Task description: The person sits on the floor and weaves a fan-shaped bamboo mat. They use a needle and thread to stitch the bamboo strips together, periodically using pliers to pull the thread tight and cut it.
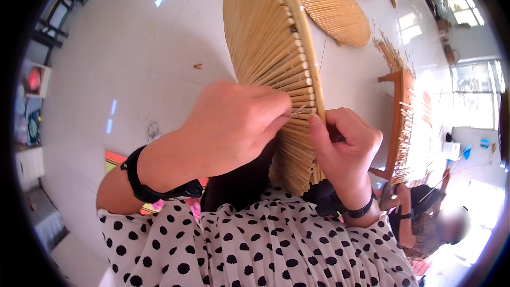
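A round panel of straw-coloured stalks (pixel 257 37), edged with a smooth pale strip (pixel 312 58), stands tilted up in front of me. Cut stalk ends line up along that edge. My left hand (pixel 234 122) is closed in a pinch beside the stalks, on a thin pale thread (pixel 300 110) that runs to the edge strip. At the other side of the rim, my right hand (pixel 346 141) presses its thumb on the edge, with its other fingers curled. What those curled fingers hold behind the rim is partly hidden.
A second round stalk panel (pixel 337 13) lies on the tiled floor ahead. To the right, a wooden bench (pixel 394 127) carries many loose stalks, with scraps beyond it. Another person (pixel 425 207) sits at the lower right. Shelves (pixel 36 95) and dark stools (pixel 66 0) line the left.
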Demonstrator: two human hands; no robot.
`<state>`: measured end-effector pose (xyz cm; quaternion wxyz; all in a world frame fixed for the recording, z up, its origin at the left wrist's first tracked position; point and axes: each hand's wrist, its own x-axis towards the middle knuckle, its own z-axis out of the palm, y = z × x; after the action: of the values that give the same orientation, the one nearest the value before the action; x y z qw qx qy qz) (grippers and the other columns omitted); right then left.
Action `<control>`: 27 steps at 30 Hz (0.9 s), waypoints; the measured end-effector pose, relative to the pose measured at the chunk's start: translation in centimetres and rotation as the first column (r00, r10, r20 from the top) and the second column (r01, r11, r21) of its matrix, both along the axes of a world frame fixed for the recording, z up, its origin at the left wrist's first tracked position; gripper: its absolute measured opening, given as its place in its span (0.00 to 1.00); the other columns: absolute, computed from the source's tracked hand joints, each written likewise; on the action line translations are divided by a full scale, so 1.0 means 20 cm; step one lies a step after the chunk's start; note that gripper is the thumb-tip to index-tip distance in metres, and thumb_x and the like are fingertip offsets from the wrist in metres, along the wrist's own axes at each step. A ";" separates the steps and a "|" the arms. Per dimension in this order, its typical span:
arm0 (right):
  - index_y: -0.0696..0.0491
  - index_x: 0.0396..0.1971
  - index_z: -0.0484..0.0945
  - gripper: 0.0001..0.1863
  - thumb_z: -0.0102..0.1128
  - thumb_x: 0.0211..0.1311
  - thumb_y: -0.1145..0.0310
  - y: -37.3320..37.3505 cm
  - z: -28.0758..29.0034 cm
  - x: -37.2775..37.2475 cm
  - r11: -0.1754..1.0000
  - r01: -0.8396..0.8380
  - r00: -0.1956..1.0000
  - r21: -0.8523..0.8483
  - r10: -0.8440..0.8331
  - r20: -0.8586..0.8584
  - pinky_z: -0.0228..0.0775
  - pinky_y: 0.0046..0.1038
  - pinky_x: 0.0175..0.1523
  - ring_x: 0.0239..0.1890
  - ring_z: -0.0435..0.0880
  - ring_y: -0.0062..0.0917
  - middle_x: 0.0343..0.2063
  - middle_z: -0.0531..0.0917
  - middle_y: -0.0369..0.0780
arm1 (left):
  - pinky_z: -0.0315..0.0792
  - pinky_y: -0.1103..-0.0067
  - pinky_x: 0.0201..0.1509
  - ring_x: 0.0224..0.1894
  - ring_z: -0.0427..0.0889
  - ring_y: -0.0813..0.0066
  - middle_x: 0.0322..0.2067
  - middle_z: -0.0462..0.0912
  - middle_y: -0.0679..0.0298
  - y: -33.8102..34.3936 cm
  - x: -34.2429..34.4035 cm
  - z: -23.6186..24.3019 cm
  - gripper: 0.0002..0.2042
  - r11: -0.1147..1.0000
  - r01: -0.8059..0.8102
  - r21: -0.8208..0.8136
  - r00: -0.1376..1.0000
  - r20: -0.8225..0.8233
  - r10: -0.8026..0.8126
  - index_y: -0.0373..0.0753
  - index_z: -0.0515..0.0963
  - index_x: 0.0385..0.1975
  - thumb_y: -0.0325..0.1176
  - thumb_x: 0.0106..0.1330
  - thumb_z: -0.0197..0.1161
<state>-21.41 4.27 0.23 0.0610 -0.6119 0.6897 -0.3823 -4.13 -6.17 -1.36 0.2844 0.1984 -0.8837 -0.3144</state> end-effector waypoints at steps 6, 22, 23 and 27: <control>0.58 0.28 0.79 0.09 0.71 0.48 0.76 0.02 -0.06 -0.03 0.994 -0.107 0.962 -0.017 0.107 0.250 0.62 0.20 0.20 0.14 0.72 0.17 0.15 0.75 0.36 | 0.67 0.79 0.22 0.17 0.76 0.69 0.19 0.78 0.62 -0.02 0.06 0.09 0.04 0.996 -0.001 0.093 0.985 0.173 -0.015 0.37 0.78 0.30 0.22 0.58 0.66; 0.62 0.40 0.82 0.19 0.71 0.47 0.70 0.04 -0.24 -0.08 0.895 -0.237 0.800 -0.377 0.400 0.447 0.68 0.24 0.21 0.16 0.74 0.24 0.24 0.77 0.39 | 0.70 0.84 0.23 0.20 0.81 0.76 0.21 0.83 0.62 0.03 0.10 0.13 0.08 0.984 -0.101 0.147 0.963 0.262 0.059 0.37 0.83 0.37 0.20 0.59 0.67; 0.62 0.39 0.83 0.19 0.71 0.47 0.67 0.04 -0.25 -0.08 0.896 -0.214 0.807 -0.388 0.386 0.448 0.68 0.23 0.20 0.16 0.75 0.23 0.23 0.77 0.38 | 0.69 0.84 0.23 0.19 0.80 0.76 0.20 0.82 0.62 0.04 0.10 0.13 0.08 0.983 -0.109 0.147 0.960 0.274 0.065 0.37 0.83 0.37 0.20 0.58 0.67; 0.61 0.38 0.85 0.20 0.71 0.48 0.63 0.03 -0.29 -0.05 0.892 -0.153 0.802 -0.425 0.363 0.475 0.67 0.22 0.19 0.17 0.75 0.20 0.22 0.78 0.37 | 0.66 0.84 0.21 0.17 0.76 0.78 0.17 0.79 0.63 0.07 0.10 0.12 0.08 0.976 -0.153 0.153 0.960 0.259 0.110 0.36 0.83 0.36 0.19 0.58 0.66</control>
<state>-22.41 4.97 -5.60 0.1909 -0.5683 0.4688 -0.6487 -2.09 -4.86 0.95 0.1732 0.3186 -0.8668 -0.3423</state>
